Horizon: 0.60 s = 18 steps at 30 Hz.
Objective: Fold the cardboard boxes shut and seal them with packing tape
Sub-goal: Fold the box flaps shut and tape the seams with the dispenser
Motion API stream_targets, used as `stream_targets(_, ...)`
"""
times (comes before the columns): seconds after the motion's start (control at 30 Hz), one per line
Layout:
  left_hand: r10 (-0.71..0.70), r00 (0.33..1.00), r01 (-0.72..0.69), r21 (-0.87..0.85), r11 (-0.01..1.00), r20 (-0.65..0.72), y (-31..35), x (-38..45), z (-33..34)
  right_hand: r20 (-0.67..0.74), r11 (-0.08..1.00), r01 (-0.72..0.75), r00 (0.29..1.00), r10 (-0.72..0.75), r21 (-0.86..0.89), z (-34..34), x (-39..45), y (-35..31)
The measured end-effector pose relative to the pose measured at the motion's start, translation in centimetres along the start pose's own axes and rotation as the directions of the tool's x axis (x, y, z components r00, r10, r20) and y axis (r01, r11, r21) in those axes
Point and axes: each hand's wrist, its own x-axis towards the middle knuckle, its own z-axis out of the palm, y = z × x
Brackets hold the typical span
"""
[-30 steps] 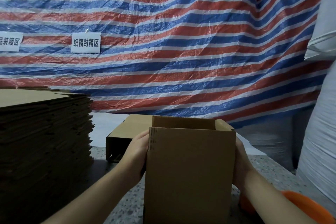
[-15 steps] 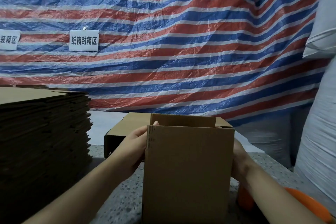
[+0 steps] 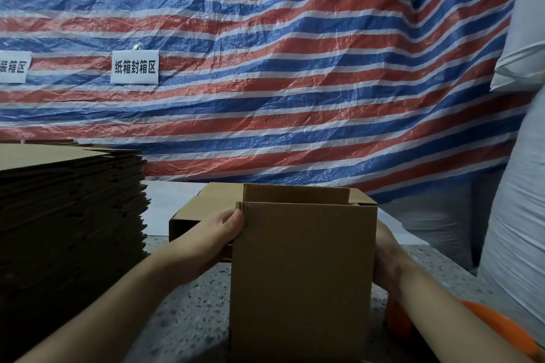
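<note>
A: Head view: box (image 3: 300, 274) standing upright on table (image 3: 188, 312), same spot as before?
B: Yes. Left hand (image 3: 218, 237) gripping its left edge, thumb lower now. Right hand (image 3: 385, 253) touching right side, grip unclear.

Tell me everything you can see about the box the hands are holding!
The cardboard box is plain brown, with no tape or print showing. It stands upright on the speckled table, close to the camera. Its top is open, and a flap at the back stands up. The left hand holds its left side, thumb at the top corner. The right hand is at its right side, mostly hidden.
</note>
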Motion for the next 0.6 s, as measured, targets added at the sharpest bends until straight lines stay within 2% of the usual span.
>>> stream_targets(0.07,-0.001,0.998,0.005,0.064,0.998,-0.062,-0.3,0.5,0.3,0.005,1.000,-0.009,1.000,0.009,-0.001,0.0,0.2,-0.1)
stream_targets(0.17,-0.015,0.992,0.023,0.061,0.998,-0.127,-0.5,1.0,0.4,-0.008,0.998,-0.063,0.998,0.063,-0.016,0.0,0.3,-0.2)
stream_targets(0.3,-0.012,0.978,0.000,-0.056,0.998,-0.207,-1.5,1.3,1.6,0.133,0.976,-0.125,0.986,0.102,0.180,-0.5,0.4,0.0)
stream_targets(0.43,-0.029,0.932,-0.060,-0.231,0.971,-0.362,-2.2,2.1,2.6,0.162,0.987,-0.061,0.986,0.037,0.148,-1.1,0.7,0.6)
stream_targets(0.6,-0.103,0.929,-0.018,-0.320,0.947,-0.356,-2.1,2.3,2.9,0.229,0.991,0.077,0.968,-0.101,0.110,-1.7,0.2,0.6)
